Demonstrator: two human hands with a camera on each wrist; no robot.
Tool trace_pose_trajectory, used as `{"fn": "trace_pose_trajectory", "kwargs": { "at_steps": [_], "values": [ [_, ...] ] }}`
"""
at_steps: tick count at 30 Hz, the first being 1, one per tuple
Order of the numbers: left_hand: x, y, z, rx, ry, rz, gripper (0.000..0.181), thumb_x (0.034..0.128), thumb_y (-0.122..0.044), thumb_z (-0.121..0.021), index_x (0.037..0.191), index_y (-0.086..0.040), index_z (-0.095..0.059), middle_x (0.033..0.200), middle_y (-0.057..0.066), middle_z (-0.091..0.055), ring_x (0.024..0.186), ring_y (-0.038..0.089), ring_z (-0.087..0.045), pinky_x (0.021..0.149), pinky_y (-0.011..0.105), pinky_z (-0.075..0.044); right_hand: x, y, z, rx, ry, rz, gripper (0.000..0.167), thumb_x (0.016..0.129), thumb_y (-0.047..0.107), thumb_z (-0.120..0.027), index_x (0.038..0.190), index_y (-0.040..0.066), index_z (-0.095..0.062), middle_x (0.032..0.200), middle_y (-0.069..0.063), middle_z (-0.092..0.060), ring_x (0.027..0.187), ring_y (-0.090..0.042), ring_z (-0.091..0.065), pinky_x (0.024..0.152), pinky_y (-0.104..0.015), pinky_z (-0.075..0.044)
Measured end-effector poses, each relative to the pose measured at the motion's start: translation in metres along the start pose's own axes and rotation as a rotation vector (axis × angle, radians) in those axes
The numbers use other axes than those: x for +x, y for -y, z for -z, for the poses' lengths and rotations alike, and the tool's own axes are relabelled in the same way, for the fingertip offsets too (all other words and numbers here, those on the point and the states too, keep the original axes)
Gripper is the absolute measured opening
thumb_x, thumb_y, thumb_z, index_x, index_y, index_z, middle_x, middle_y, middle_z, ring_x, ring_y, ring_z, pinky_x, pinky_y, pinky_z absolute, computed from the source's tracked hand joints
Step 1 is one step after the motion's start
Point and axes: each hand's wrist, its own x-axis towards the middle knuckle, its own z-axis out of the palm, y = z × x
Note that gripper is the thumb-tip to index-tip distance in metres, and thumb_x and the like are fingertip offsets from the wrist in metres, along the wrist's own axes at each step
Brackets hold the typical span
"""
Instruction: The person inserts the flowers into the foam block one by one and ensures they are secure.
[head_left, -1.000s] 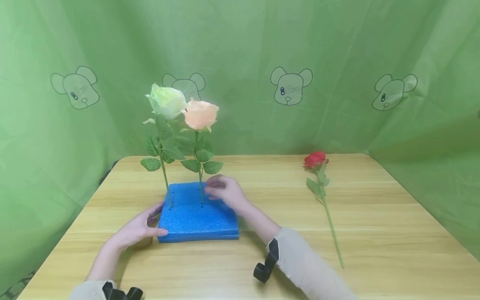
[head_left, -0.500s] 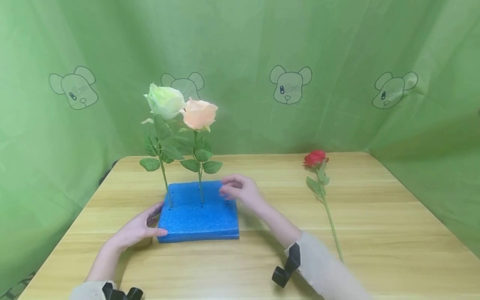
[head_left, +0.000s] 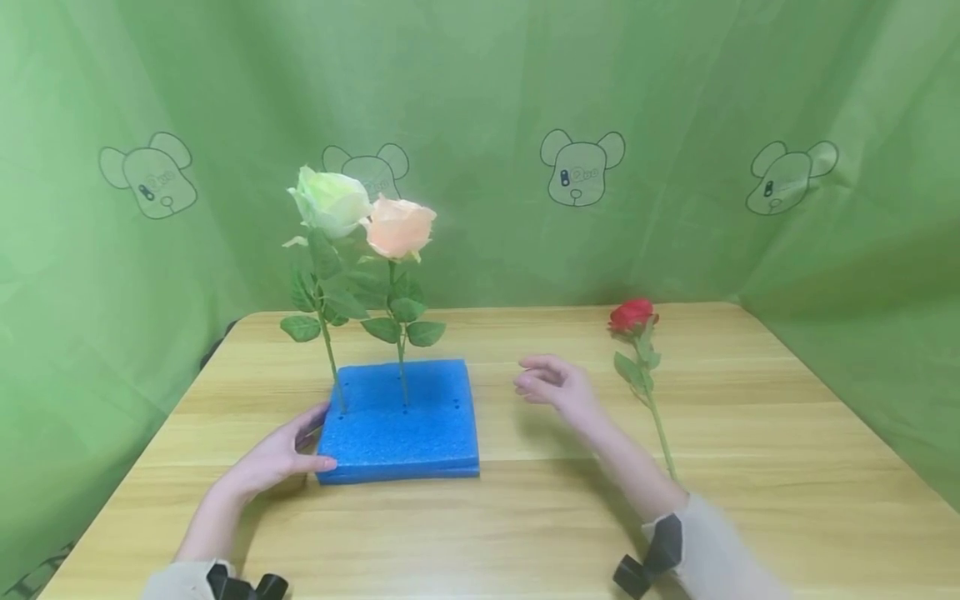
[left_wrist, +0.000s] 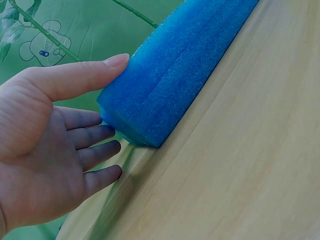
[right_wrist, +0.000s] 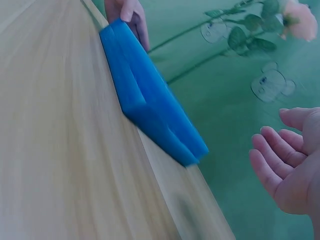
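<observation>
A blue foam block (head_left: 405, 442) with small holes in its top lies on the table. Two artificial roses stand upright in it: a pale green-white rose (head_left: 332, 202) at the left and a peach rose (head_left: 401, 228) near the middle. My left hand (head_left: 273, 458) rests against the block's left side; its thumb touches the top edge, and in the left wrist view the other fingers (left_wrist: 97, 155) extend beside the end. My right hand (head_left: 558, 387), holding nothing, hovers over the table between the block and a red rose (head_left: 632, 315), its fingers loosely bent.
The red rose lies on the wooden table (head_left: 780, 433), its stem running toward the front and passing behind the right forearm. Green cloth (head_left: 480, 83) with bear-head drawings hangs behind and at both sides. Each wrist carries a black camera mount (head_left: 652, 554).
My right hand has left the peach rose's stem and moved right, away from the block toward the red rose. The left hand and the two upright roses have stayed in place.
</observation>
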Motion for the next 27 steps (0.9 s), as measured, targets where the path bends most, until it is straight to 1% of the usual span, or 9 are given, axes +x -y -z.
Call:
{"fn": "trace_pose_trajectory", "kwargs": {
  "at_steps": [5,9,12,16,19,22,23,26,27],
  "values": [
    [-0.001,0.001,0.0,0.014,-0.013,0.0,0.093,0.0799,-0.017,-0.071,0.142,0.013,-0.009,0.146,0.034,-0.011,0.132,0.05,-0.015,0.107,0.055,-0.015,-0.013,0.0,0.025,-0.026,-0.029,-0.009,0.041,0.09,0.007,-0.058,0.123,-0.014,-0.046,0.104,-0.026,-0.062,0.089,-0.02,-0.065,0.082,-0.031,-0.054],
    [-0.001,0.002,0.001,0.018,-0.009,-0.012,0.092,0.0801,-0.016,-0.07,0.142,0.014,-0.009,0.146,0.034,-0.011,0.131,0.05,-0.015,0.107,0.055,-0.015,-0.023,-0.001,0.046,-0.072,-0.076,-0.017,0.045,0.09,0.015,-0.061,0.124,-0.012,-0.047,0.103,-0.02,-0.063,0.088,-0.012,-0.065,0.081,-0.029,-0.054],
    [-0.001,0.001,0.0,0.019,-0.007,-0.025,0.091,0.0802,-0.015,-0.07,0.141,0.014,-0.009,0.145,0.035,-0.011,0.131,0.051,-0.016,0.107,0.056,-0.016,-0.03,-0.003,0.061,-0.106,-0.105,-0.028,0.048,0.091,0.019,-0.061,0.125,-0.01,-0.046,0.104,-0.017,-0.064,0.088,-0.009,-0.064,0.081,-0.027,-0.054],
    [-0.001,0.001,0.0,0.02,-0.007,-0.029,0.091,0.0801,-0.014,-0.07,0.141,0.014,-0.009,0.145,0.035,-0.011,0.131,0.051,-0.016,0.107,0.057,-0.016,-0.041,-0.006,0.078,-0.134,-0.125,-0.035,0.048,0.093,0.02,-0.057,0.127,-0.012,-0.043,0.107,-0.017,-0.063,0.091,-0.011,-0.064,0.081,-0.025,-0.054],
    [-0.001,0.001,0.0,0.019,-0.006,-0.021,0.091,0.0802,-0.014,-0.07,0.141,0.015,-0.009,0.145,0.035,-0.011,0.131,0.051,-0.016,0.107,0.056,-0.016,-0.049,-0.007,0.089,-0.139,-0.15,-0.049,0.051,0.093,0.02,-0.057,0.128,-0.013,-0.041,0.106,-0.01,-0.064,0.091,-0.013,-0.064,0.08,-0.024,-0.054],
    [-0.001,0.001,0.0,0.015,-0.003,-0.019,0.091,0.0803,-0.014,-0.07,0.141,0.015,-0.009,0.145,0.035,-0.011,0.131,0.051,-0.016,0.107,0.056,-0.016,-0.055,-0.009,0.101,-0.169,-0.174,-0.087,0.054,0.093,0.024,-0.058,0.129,-0.011,-0.04,0.105,0.0,-0.064,0.091,-0.011,-0.064,0.08,-0.022,-0.053],
    [-0.001,0.001,0.0,0.014,-0.002,-0.019,0.091,0.0803,-0.014,-0.07,0.141,0.015,-0.009,0.145,0.035,-0.011,0.131,0.051,-0.016,0.107,0.056,-0.016,-0.057,-0.01,0.105,-0.188,-0.18,-0.105,0.055,0.092,0.026,-0.058,0.13,-0.009,-0.04,0.106,0.0,-0.063,0.092,-0.01,-0.063,0.081,-0.022,-0.053],
    [-0.001,0.001,0.0,0.01,0.001,-0.027,0.091,0.0802,-0.013,-0.07,0.141,0.015,-0.009,0.145,0.035,-0.011,0.131,0.051,-0.015,0.107,0.056,-0.015,-0.063,-0.013,0.116,-0.259,-0.195,-0.147,0.057,0.093,0.032,-0.057,0.133,-0.005,-0.04,0.112,-0.008,-0.062,0.093,-0.007,-0.062,0.081,-0.019,-0.051],
    [-0.001,0.001,-0.001,0.008,-0.002,-0.024,0.091,0.08,-0.014,-0.07,0.141,0.015,-0.009,0.145,0.035,-0.011,0.131,0.05,-0.015,0.107,0.055,-0.015,-0.064,-0.014,0.12,-0.262,-0.202,-0.161,0.057,0.092,0.033,-0.057,0.134,-0.003,-0.041,0.114,-0.009,-0.061,0.093,-0.008,-0.062,0.081,-0.02,-0.051]
  ]
}}
